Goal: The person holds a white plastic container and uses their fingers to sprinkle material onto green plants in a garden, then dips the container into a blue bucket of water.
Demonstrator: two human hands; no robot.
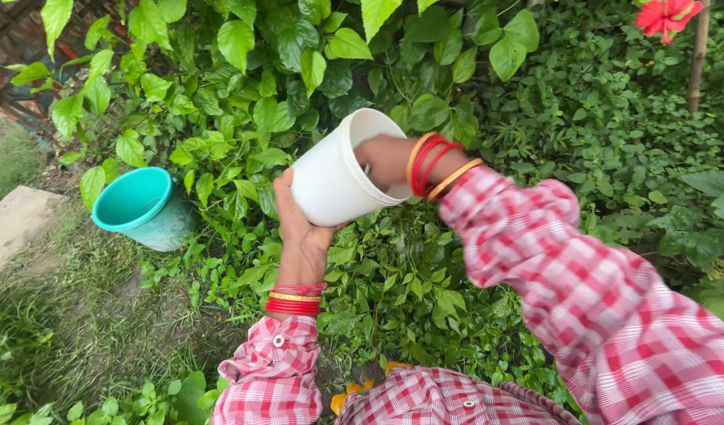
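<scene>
Checked sleeves nearest, white tub (pixel 330 179) cupped from below by left hand (pixel 301 236), right hand (pixel 385 160) reached inside, grip hidden, teal bucket (pixel 141 207) set among leaves.

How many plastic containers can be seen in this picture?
2. A white container is held up by the left hand, with the right hand reaching inside it. A teal bucket stands on the ground among leaves. Others may be hidden by plants.

White plastic tub (pixel 334 177) in the grip, red and gold bangles (pixel 293 301) just below it and beside its mouth, red-and-white checked sleeves (pixel 590 291) trailing behind, teal bucket (pixel 141 206) off to its left, green leaves (pixel 244 86) beyond, red flower (pixel 665 16) far right.
</scene>
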